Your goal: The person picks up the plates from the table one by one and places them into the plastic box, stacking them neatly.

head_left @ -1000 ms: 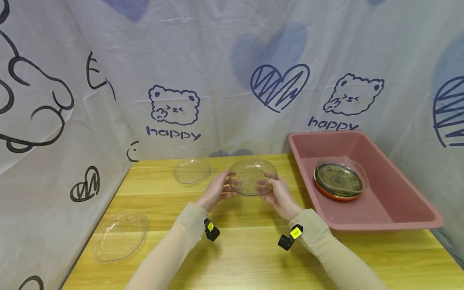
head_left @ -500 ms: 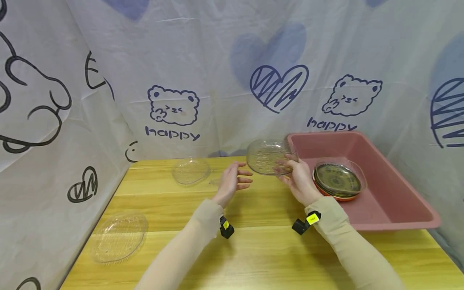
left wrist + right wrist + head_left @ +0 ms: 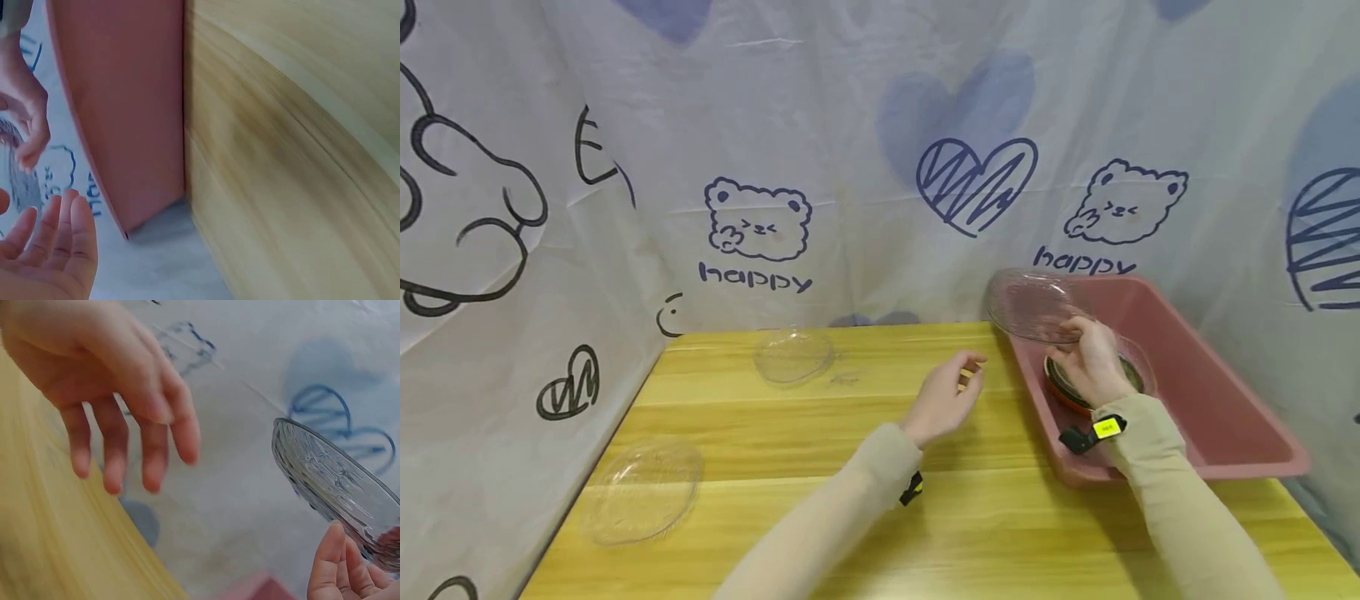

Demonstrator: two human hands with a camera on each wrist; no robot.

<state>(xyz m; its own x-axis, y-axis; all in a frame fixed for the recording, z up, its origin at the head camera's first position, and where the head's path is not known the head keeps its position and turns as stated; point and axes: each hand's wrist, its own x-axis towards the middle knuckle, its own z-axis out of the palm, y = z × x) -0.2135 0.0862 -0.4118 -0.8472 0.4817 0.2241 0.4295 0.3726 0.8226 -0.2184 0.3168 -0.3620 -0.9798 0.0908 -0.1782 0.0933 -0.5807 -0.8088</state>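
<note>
A clear glass plate [image 3: 1030, 307] with a ribbed surface is held up over the left rim of the pink basin [image 3: 1198, 358]. My right hand [image 3: 1093, 362] grips its right edge, fingers beneath; in the right wrist view the glass plate [image 3: 331, 487] is tilted. Inside the basin a stack of dishes [image 3: 1060, 390] with an orange bottom rim is partly hidden behind that hand. My left hand [image 3: 943, 400] hovers over the table left of the basin, holding nothing. The left wrist view shows its fingers [image 3: 59, 234] loosely extended.
Two more clear plates lie on the wooden table [image 3: 760, 450]: a larger plate [image 3: 643, 492] by the left edge and a smaller plate [image 3: 793, 354] at the back. A printed cloth [image 3: 865, 167] hangs behind and along the sides.
Both hands held the plate at first; the left hand then let go. The right hand carried the plate right and up to the basin's left rim, while the left hand drifted right.
</note>
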